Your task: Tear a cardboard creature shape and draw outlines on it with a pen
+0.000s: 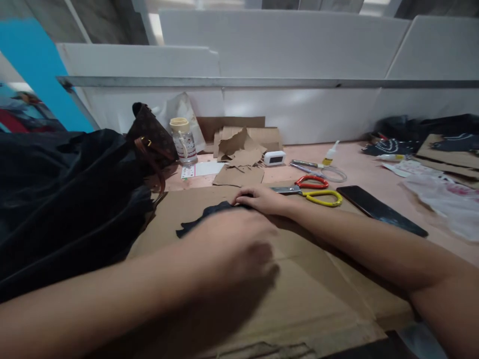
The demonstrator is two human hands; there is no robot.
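Nearest me, a broad sheet of brown cardboard (310, 294), creased and ragged along its near edge, covers the front of the table (359, 172). Over it the left hand (228, 244) is a blur with curled fingers, blocking part of the view; whether its grip holds anything I cannot tell. Just past it, a small dark cloth (194, 225) lies on the cardboard, limp and uneven-edged, its right end under the fingers of the right hand (264, 199); they touch it, but I can't make out whether that grip pinches or merely presses. A bulky, softly folded black heap (67, 199) crowds the left side. To the right lie a flat, glossy black phone (379, 208) and, close by the right hand, metal scissors (301, 191) with one red and one yellow loop. Beyond are torn, fibrous cardboard scraps (241, 147), a rounded white device (275, 158), a small nozzle-topped bottle (330, 154), a patterned brown bag (153, 134) and a clear, cream-lidded jug (183, 144). Smooth white panels (299, 45) stand behind, crossed by a metal rail (262, 82).
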